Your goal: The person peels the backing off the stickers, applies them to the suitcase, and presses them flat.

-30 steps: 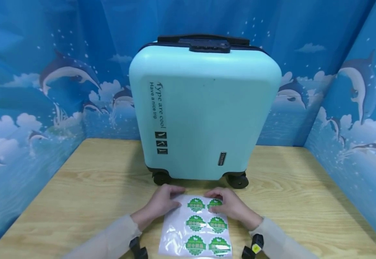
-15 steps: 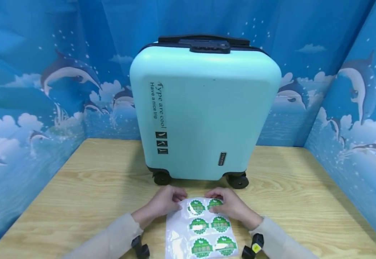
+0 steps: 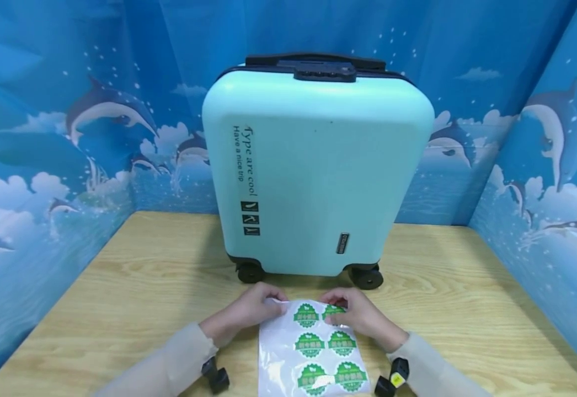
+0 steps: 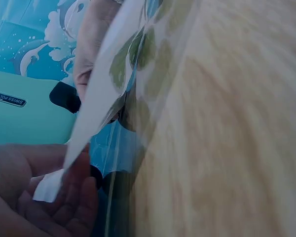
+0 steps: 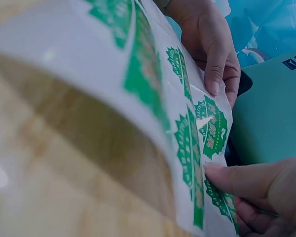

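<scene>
A white sheet of round green stickers (image 3: pixel 281 344) lies in front of the suitcase, its far edge raised off the table. At its far left corner my left hand (image 3: pixel 254 307) pinches the edge, thumb on top. The far right corner is gripped by my right hand (image 3: pixel 360 317), whose thumb partly covers one sticker. From the left wrist, the left hand (image 4: pixel 54 192) has a folded white corner between thumb and fingers. In the right wrist view the sheet bows upward between the right hand (image 5: pixel 261 197) and the left hand (image 5: pixel 209 47).
A mint-green suitcase (image 3: pixel 318 176) stands upright on black wheels (image 3: pixel 367 277) just beyond the hands. The wood-grain table (image 3: pixel 442 292) runs back to blue dolphin-print curtains (image 3: pixel 169 99). Black wrist devices (image 3: pixel 215 376) sit on both sleeves.
The sticker sheet has slid and turned slightly to the right at its near end. My left hand has moved its thumb further right along the sheet's edge. The right hand has barely shifted.
</scene>
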Tool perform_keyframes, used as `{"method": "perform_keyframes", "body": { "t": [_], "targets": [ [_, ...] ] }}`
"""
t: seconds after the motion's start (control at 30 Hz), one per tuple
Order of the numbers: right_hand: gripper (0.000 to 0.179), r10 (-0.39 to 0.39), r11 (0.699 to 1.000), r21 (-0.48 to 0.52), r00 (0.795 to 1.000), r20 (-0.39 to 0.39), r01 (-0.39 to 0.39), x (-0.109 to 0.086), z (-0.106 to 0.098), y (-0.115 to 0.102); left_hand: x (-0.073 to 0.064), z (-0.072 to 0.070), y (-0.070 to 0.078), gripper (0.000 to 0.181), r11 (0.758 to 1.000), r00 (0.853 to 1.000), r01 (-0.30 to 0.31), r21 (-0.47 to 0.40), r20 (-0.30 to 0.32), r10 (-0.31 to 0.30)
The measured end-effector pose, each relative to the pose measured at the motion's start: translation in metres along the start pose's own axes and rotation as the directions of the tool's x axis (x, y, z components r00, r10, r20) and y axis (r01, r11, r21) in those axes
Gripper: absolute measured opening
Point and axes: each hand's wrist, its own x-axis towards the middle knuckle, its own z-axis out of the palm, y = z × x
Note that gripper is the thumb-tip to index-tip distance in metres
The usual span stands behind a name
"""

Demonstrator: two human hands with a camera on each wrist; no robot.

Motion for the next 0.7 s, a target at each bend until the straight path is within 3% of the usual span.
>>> {"method": "perform_keyframes", "body": {
  "t": [0.17,0.3,0.47,0.6,0.7],
  "targets": [
    [0.036,0.042,0.999,0.007,0.999,-0.025,-0.042,0.000,0.000,-0.003,0.002,-0.004,0.002,0.027,0.997,0.997,-0.027,-0.070,-0.075,0.021],
    [0.035,0.051,0.999,-0.007,0.998,-0.033,-0.051,0.001,0.000,-0.003,0.001,-0.009,0.001,0.029,0.995,0.995,-0.038,-0.096,-0.101,0.028],
    [0.035,0.033,0.999,-0.002,0.999,-0.028,-0.033,-0.001,0.000,-0.003,-0.007,-0.013,0.001,0.030,0.998,0.985,-0.052,-0.019,-0.167,0.048],
    [0.035,0.040,0.999,-0.010,0.998,-0.055,-0.041,-0.002,0.001,-0.003,-0.014,-0.010,0.002,0.034,0.999,0.985,-0.050,0.008,-0.163,0.050],
    [0.034,0.050,0.998,-0.023,0.995,-0.084,-0.052,-0.003,0.002,-0.004,-0.015,-0.005,0.000,0.037,0.999,0.989,-0.030,-0.018,-0.148,0.027]
  ]
}}
